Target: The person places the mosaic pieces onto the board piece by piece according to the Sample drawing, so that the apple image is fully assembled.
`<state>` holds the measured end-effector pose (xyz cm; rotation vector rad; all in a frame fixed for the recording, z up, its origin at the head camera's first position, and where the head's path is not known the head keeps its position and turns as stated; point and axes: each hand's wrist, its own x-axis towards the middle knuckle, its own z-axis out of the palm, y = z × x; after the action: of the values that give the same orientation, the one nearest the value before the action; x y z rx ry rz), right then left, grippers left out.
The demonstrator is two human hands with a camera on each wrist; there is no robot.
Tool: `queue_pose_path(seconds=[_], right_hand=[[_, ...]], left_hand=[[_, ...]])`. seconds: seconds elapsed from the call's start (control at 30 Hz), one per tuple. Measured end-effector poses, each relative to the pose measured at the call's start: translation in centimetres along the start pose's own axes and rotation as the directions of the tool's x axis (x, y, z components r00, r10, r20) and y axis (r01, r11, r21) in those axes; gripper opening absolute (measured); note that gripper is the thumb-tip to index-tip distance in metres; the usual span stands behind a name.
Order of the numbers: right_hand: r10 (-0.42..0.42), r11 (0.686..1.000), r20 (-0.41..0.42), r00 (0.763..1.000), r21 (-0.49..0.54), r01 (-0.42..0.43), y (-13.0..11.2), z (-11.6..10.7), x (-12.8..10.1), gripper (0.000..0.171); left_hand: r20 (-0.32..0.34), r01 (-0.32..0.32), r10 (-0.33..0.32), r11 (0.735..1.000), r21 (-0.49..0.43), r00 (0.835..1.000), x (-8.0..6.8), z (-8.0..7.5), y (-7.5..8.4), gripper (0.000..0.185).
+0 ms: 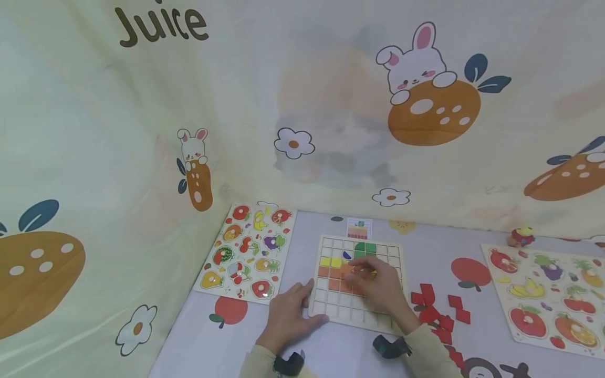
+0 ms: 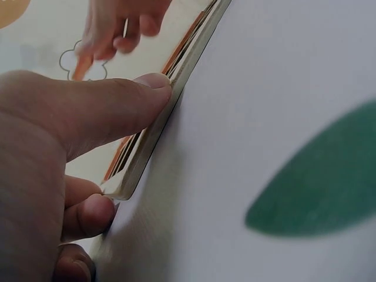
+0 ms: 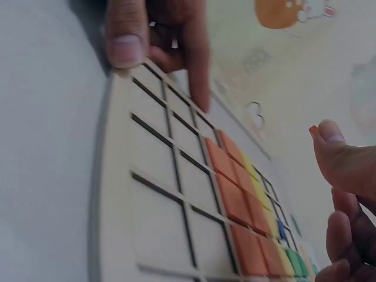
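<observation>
A pale wooden grid board (image 1: pixel 331 306) lies on the table, partly filled with orange tiles (image 3: pixel 228 197), yellow tiles (image 1: pixel 331 261), a small blue piece (image 1: pixel 347 255) and green tiles (image 1: pixel 365 248). My left hand (image 1: pixel 290 315) grips its near left corner, thumb along the near edge and fingers at the left side. Above the board, my right hand (image 1: pixel 378 286) pinches an orange tile (image 2: pixel 83 67) between thumb and fingertips. The right wrist view shows only a sliver of that tile, past the thumb; part of the board is hidden below this hand in the head view.
Loose red tiles (image 1: pixel 428 314) lie scattered right of the board. A small pattern card (image 1: pixel 360 228) sits behind it. Fruit puzzle boards stand left (image 1: pixel 252 278) and right (image 1: pixel 550 294), with a small red and yellow toy (image 1: pixel 522 237) at the right one's back edge. A printed curtain (image 1: pixel 340 105) hangs behind.
</observation>
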<state>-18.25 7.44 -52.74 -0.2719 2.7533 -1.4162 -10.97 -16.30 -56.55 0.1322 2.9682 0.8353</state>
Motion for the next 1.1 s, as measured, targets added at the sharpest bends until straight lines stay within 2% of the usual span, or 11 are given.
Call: queue_pose_path(seconds=[0.27,0.43,0.6,1.1], right_hand=[[-0.017,0.999,0.093,0.996,-0.035,0.020,-1.3,3.8,0.2,0.027],[-0.030,0.989,0.096,0.995,-0.139,0.044,-0.8,5.3,0.3,0.025],[-0.042,0.979,0.088,0.995,-0.196,0.058,-0.9,5.7,0.4,0.028],[-0.042,0.982,0.086,0.995,-0.178,0.056,-1.0,5.7,0.8,0.019]], left_hand=[[0.018,0.017,-0.017,1.000,0.004,1.000,0.0,0.1,-0.2,0.088],[0.021,0.010,-0.010,1.000,-0.003,1.000,0.1,0.3,-0.4,0.089],[0.023,0.005,-0.005,1.000,-0.004,1.000,0.1,0.2,-0.4,0.089],[0.006,-0.016,0.016,1.000,-0.006,1.000,0.2,0.2,-0.3,0.088]])
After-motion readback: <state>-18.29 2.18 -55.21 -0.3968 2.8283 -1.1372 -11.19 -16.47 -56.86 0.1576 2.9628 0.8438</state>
